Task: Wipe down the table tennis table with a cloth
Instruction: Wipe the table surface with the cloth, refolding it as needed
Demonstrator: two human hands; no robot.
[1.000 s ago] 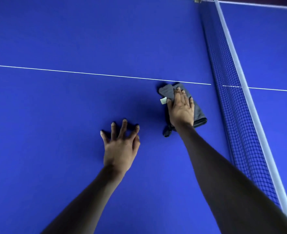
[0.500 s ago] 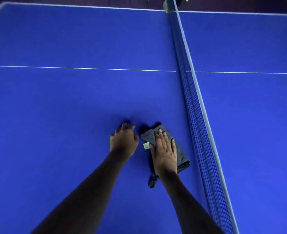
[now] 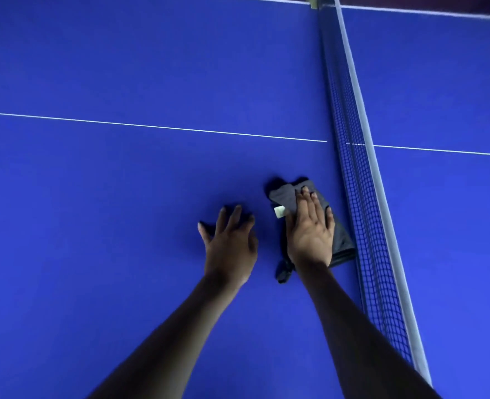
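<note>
- Blue surface [image 3: 123,67], biggest thing going: fills nearly the whole view, white centre line [image 3: 151,126] across it, far edge just visible at the top.
- Net [image 3: 362,197] next: runs from the far edge down toward the lower right, white tape on top, dark mesh under it.
- Two bare forearms reaching in from the bottom, both over the near-left half of the surface.
- Right hand [image 3: 310,234]: flat, palm down on the cloth, fingers straight and held close together, pressing rather than gripping.
- Left hand [image 3: 231,246]: on the bare surface just left of the cloth, fingers spread and relaxed, holding nothing. Probably just bracing.
- Cloth [image 3: 343,240]: dark grey, folded, under the right hand, lying just beside the net on its left side, short of the centre line. Can't tell if the edge actually touches the mesh. Small white tag [image 3: 279,211] poking out on its left, a bunched tail [image 3: 283,272] trailing near the wrist.
- What's changed: half a second ago sat closer in with the left fingers curled under; now pushed back out toward the centre line, left fingers opened up again. A full second back, right up near that line. So: back-and-forth strokes along the net.
- Meaning for the task, best guess: mid-wipe on the strip by the net, with the far half beyond the line and the other side of the net probably yet to do.
</note>
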